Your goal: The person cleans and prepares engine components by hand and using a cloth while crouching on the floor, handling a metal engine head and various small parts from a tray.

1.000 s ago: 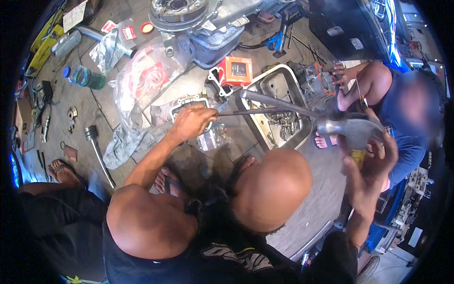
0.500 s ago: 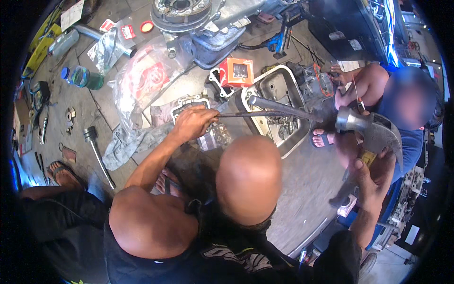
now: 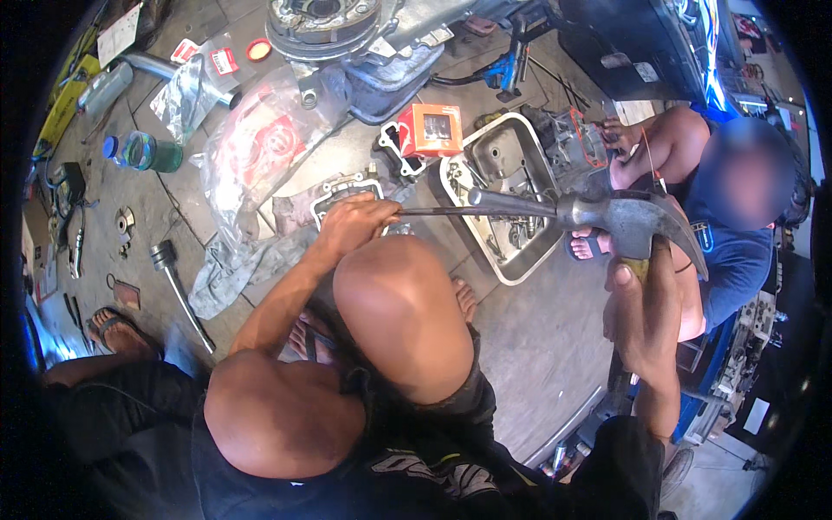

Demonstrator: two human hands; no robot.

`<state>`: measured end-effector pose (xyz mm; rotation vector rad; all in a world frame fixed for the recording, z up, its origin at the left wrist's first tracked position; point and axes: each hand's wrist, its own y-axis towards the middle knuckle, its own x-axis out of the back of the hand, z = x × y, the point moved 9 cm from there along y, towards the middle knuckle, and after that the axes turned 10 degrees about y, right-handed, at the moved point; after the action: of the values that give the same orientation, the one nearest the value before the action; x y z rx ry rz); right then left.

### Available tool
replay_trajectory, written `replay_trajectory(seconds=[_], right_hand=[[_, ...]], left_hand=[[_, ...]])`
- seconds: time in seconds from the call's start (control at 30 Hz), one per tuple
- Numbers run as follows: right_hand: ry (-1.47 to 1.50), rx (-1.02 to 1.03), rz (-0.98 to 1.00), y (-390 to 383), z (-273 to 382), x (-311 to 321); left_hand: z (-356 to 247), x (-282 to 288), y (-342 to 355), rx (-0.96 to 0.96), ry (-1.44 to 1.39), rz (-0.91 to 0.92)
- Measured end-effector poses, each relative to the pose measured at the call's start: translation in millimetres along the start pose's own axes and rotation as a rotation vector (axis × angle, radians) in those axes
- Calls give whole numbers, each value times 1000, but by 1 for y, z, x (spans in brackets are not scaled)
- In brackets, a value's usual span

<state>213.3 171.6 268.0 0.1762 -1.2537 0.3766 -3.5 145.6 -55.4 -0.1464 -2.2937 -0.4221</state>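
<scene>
My left hand is closed on a long thin metal rod, extended horizontally to the right. A thicker cylindrical metal piece lies along the rod's far part. My right hand grips a claw hammer by its yellow handle, with the steel head right at the far end of that piece; whether they touch I cannot tell. Beneath the rod is a steel tray of metal parts. A silver gasketed engine part sits behind my left hand, beside a grey rag.
A co-worker in blue squats at the right by an engine case. An orange box, plastic bags, a green jar and a long socket tool lie on the floor. A large engine assembly stands at the back.
The hammer in my right hand moved right, then swung back left to the end of the metal piece. My right knee has moved left. My left hand stays on the rod.
</scene>
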Motion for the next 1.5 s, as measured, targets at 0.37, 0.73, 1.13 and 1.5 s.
replay_trajectory(seconds=[0.37, 0.73, 1.13, 1.5], right_hand=[[323, -120, -468, -23, -13, 47], [677, -123, -524, -73, -30, 34], [503, -415, -106, -175, -141, -139], [194, 215, 590, -98, -15, -176]], left_hand=[[-11, 11, 8, -16, -94, 55], [12, -12, 1, 13, 39, 93], [17, -18, 3, -25, -157, 77], [36, 12, -3, 265, -630, -110]])
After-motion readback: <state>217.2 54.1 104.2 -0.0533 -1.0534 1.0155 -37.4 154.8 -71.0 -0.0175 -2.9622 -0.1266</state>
